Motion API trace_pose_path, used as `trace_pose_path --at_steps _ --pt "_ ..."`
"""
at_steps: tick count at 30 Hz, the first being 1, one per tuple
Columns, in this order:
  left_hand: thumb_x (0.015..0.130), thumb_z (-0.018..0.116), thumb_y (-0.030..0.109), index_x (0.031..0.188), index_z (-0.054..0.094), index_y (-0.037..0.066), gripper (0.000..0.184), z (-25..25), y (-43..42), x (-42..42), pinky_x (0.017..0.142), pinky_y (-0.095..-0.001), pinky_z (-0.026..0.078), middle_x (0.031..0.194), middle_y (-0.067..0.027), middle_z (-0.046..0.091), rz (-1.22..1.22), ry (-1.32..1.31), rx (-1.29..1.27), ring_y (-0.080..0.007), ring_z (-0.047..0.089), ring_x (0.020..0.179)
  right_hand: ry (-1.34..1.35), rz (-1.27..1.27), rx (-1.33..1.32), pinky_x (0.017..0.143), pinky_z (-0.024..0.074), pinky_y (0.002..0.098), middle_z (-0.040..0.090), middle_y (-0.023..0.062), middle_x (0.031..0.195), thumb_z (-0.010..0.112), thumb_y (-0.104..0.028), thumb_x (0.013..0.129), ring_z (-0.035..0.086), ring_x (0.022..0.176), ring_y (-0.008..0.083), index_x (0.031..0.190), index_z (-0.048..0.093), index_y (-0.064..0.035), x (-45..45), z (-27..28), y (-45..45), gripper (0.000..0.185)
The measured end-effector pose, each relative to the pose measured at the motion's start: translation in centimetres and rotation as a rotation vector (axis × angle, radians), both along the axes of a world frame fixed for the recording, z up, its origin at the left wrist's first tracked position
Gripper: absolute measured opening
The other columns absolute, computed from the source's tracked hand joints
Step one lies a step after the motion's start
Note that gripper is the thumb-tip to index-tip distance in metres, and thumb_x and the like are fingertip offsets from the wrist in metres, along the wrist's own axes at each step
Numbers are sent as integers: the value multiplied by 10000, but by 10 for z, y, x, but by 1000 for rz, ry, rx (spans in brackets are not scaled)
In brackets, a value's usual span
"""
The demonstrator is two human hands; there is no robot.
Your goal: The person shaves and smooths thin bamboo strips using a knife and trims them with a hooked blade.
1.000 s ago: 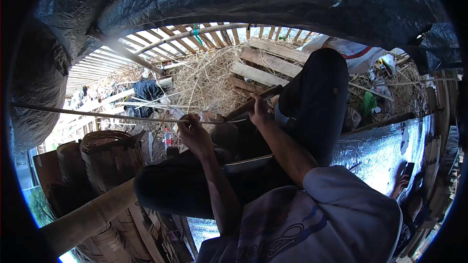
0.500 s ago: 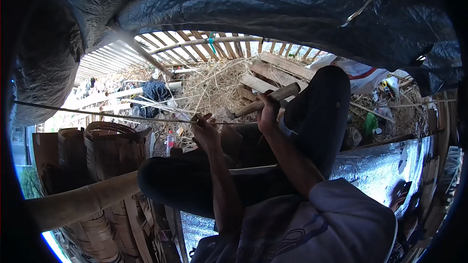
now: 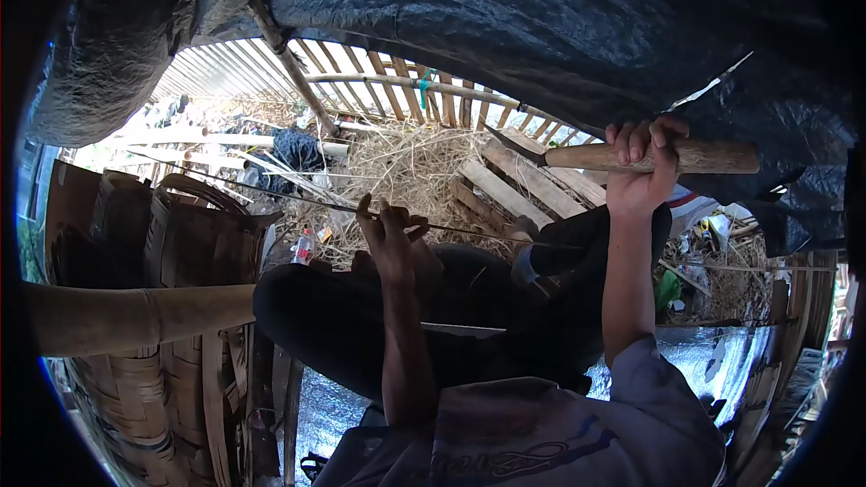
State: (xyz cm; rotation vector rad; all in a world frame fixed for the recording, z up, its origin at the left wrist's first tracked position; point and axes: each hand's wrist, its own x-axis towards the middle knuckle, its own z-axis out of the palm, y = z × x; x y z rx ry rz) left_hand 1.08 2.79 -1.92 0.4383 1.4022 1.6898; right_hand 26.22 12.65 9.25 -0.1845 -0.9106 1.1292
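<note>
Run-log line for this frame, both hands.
left-hand grip: holding thin strip | right-hand grip: raised, holding wooden-handled knife | blade: apart from strip

This looks like a makeshift, half-open bamboo workshop — black plastic tarpaulin overhead, slatted fence beyond, woven bamboo baskets alongside, straw-like shavings heaped on the ground.

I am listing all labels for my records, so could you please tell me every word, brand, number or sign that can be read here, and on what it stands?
No text can be read with certainty.
Shirt: script-like lettering across the front, too dark and blurred to read.
Bottle: red label, too small to read.
White sack: reddish marking, no letters can be made out.
</note>
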Motion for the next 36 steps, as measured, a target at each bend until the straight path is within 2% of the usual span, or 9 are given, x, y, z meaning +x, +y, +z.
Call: trace_pose_path --at_steps 2,5,10,11,19,21,27,29,36 --pt "978 398 235 1429 41 124 585 2 4 -8 468 -254 473 727 -50 505 64 60 -2 -128 530 521 -97 -67 22 692 400 365 444 11 704 503 -25 807 425 582 119 989 461 -93 12 13 7 199" --pt "984 371 222 1438 1 172 588 17 5 -1 413 -247 419 730 -48 513 184 -5 25 -108 488 484 -276 -142 -21 687 384 346 427 -13 699 488 -73 841 410 570 105 1000 447 -99 20 14 10 166" --pt "975 360 182 1288 377 133 317 -3 15 2 417 -222 386 784 -64 562 84 -198 -11 -111 475 464 -456 19 -85 555 405 284 452 31 700 533 19 813 439 562 111 1015 439 -49 14 -42 -4 233" --pt "975 360 182 1288 377 133 317 -15 19 3 417 -222 386 784 -64 562 89 -201 -5 -111 475 464 -440 95 -112 511 417 273 476 58 738 525 107 777 488 567 132 982 455 -12 12 -56 -8 247" --pt "962 337 280 1200 420 78 323 -52 38 32 644 -340 495 933 -94 614 88 -427 -227 -185 577 669 -397 627 -81 547 404 220 521 27 615 655 18 742 479 526 79 1215 428 76 -12 -70 -27 528" --pt "958 333 312 1202 410 76 348 -55 38 34 666 -362 491 949 -94 617 30 -443 -279 -194 582 695 -668 531 -94 518 404 257 516 35 621 694 -70 730 485 514 122 1275 356 54 -19 -62 -28 653" --pt "948 329 328 1201 412 70 371 -44 37 36 662 -344 468 971 -93 620 -141 -352 -299 -179 579 702 -690 369 -46 582 403 193 594 19 828 655 59 751 482 637 40 1192 503 27 -59 -48 -22 467" --pt "958 323 371 1123 458 45 389 -42 37 33 603 -307 491 911 -96 631 -167 -277 -260 -167 590 643 -735 542 -71 584 406 191 594 32 853 652 75 749 481 631 41 1160 530 17 -63 -50 -19 433" --pt "951 322 523 1184 506 21 583 -5 25 28 625 -296 485 914 -97 651 -312 -113 -134 -163 616 737 -582 372 -114 535 477 214 601 39 748 673 33 774 583 631 88 870 569 2 -92 -4 -24 145"
